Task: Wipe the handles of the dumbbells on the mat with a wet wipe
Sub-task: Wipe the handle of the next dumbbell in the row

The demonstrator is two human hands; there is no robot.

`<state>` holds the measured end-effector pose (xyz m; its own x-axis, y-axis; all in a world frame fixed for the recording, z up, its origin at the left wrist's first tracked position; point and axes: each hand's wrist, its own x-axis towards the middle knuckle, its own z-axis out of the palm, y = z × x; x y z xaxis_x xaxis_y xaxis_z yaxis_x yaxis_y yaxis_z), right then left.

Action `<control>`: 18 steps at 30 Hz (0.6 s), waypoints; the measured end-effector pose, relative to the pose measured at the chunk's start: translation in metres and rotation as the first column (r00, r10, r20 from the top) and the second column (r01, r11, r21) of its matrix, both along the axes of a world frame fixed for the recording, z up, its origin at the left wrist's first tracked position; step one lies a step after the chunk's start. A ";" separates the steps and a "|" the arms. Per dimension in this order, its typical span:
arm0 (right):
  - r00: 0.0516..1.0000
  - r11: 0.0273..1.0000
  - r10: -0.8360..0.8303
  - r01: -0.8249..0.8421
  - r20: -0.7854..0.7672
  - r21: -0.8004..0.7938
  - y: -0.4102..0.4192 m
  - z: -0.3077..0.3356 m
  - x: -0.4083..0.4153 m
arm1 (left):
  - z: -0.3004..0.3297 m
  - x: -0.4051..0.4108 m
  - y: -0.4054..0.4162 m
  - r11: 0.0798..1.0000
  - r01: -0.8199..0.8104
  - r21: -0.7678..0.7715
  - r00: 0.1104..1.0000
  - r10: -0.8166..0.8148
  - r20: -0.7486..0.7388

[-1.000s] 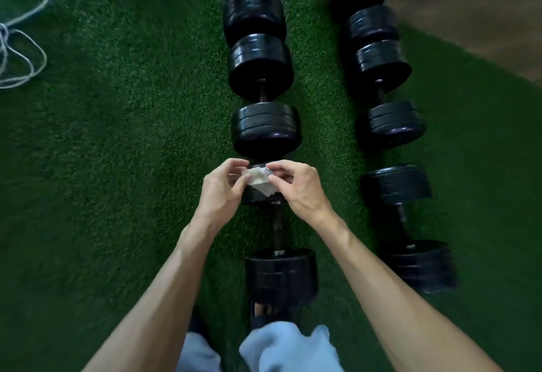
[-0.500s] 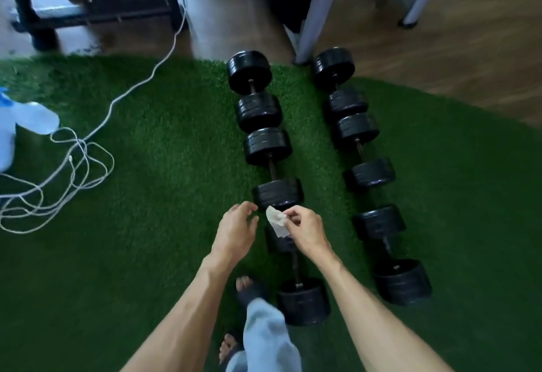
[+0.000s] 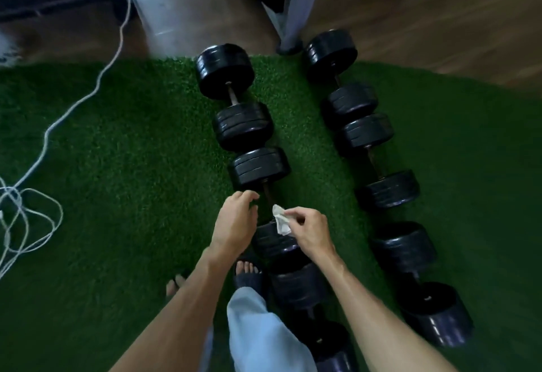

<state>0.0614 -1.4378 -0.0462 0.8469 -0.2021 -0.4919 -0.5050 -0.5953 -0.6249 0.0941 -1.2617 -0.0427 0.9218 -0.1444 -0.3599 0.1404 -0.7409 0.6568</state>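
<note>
Wooden floor [image 3: 440, 13] – grey frame leg [image 3: 296, 4], white cable [image 3: 47, 134], dim light.

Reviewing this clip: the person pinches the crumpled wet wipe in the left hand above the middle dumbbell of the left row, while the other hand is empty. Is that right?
Not quite. The head view shows the right hand pinching the crumpled wet wipe, not the left. The left hand is the empty one, fingers loosely curled beside it. The rest holds: both hands are above the middle dumbbell of the left row on the green mat.
</note>
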 end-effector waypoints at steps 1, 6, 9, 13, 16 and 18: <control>1.000 1.000 -0.001 0.001 0.008 -0.010 -0.001 -0.018 0.011 | -0.019 0.011 0.001 1.000 0.020 0.007 0.999 -0.020 0.039; 0.994 0.998 0.044 -0.039 0.101 -0.057 -0.011 -0.112 0.055 | -0.126 0.061 -0.008 0.993 0.115 -0.016 0.949 -0.105 0.298; 0.984 0.989 0.108 -0.093 0.141 -0.113 -0.020 -0.170 0.070 | -0.191 0.079 -0.011 0.988 0.155 0.009 0.897 -0.145 0.418; 0.984 0.964 0.132 -0.099 0.119 -0.248 -0.033 -0.228 0.081 | -0.245 0.091 -0.018 0.981 0.194 0.028 0.800 -0.174 0.574; 0.993 0.950 0.109 -0.094 0.035 -0.298 -0.040 -0.257 0.091 | -0.263 0.098 -0.021 0.979 0.201 0.016 0.739 -0.163 0.654; 0.995 0.948 0.094 -0.095 -0.020 -0.304 -0.044 -0.266 0.100 | -0.269 0.099 -0.023 0.983 0.184 0.026 0.709 -0.151 0.688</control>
